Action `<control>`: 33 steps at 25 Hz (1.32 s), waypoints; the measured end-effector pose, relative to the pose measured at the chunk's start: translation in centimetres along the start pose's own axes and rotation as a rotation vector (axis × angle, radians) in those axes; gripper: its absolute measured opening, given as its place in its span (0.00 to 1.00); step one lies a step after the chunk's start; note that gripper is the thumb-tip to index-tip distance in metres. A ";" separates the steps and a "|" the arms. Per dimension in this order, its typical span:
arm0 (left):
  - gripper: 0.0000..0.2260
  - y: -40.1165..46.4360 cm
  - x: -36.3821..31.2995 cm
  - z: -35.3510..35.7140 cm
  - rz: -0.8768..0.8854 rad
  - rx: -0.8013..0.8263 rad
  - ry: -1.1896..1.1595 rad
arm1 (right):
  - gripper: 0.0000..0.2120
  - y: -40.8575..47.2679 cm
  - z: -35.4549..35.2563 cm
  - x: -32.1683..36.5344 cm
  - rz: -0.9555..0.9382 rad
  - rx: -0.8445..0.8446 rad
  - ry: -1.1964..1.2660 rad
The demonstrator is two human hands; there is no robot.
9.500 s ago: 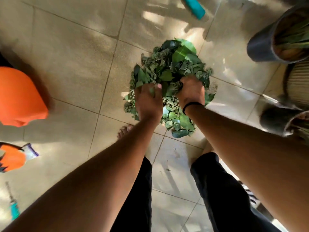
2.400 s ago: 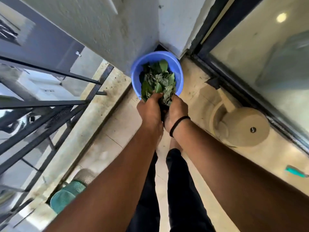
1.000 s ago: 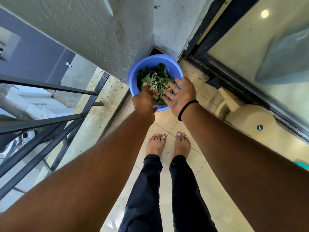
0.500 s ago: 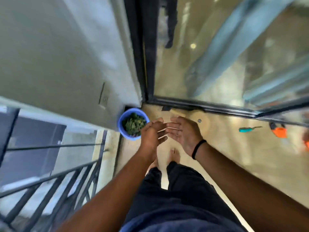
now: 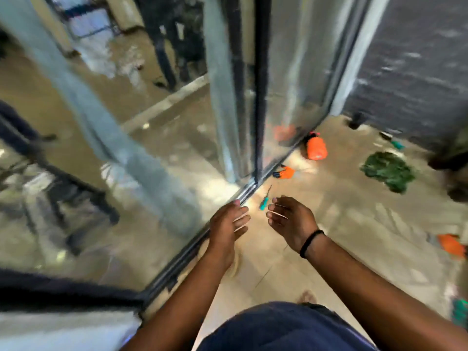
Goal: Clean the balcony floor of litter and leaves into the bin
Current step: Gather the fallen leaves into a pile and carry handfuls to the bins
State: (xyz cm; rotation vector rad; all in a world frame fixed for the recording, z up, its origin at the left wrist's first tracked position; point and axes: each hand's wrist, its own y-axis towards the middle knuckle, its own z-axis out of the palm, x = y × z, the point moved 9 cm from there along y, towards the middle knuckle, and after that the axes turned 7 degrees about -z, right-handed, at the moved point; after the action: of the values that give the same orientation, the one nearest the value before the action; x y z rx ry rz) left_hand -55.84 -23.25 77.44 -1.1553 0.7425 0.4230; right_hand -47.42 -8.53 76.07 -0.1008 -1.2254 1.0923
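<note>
From the head view, both the left hand (image 5: 229,225) and the right hand (image 5: 288,220) hang empty, fingers loosely spread. A ragged pile of dark green leaves (image 5: 387,173) lies well apart on the smooth beige tiled floor (image 5: 342,224); the bin is out of view. Loose, crumbly leaves could spill in carrying (and a small teal-handled tool (image 5: 264,200) underfoot invites a slip).
</note>
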 end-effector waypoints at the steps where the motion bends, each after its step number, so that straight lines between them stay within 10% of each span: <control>1: 0.09 0.8 0.2 4.7 -0.011 0.075 0.053 | 0.09 0.9 -3.4 2.9 -0.026 -0.055 0.051; 5: 0.24 2.8 2.2 21.0 -0.040 0.256 0.294 | 0.13 3.5 -15.9 12.3 -0.135 -0.203 0.233; 11: 0.03 6.9 5.5 36.1 -0.074 0.347 0.430 | 0.12 4.6 -28.3 18.6 -0.207 -0.353 0.397; 33: 0.13 31.4 3.5 81.3 -0.343 0.732 0.702 | 0.10 29.1 -49.0 48.3 -0.236 -0.728 0.430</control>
State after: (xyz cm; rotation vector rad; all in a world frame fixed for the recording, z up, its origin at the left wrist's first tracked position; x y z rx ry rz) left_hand -48.95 63.43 70.98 -0.6839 1.1484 -0.5511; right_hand -30.08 64.09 72.95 -0.6927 -1.1483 0.3488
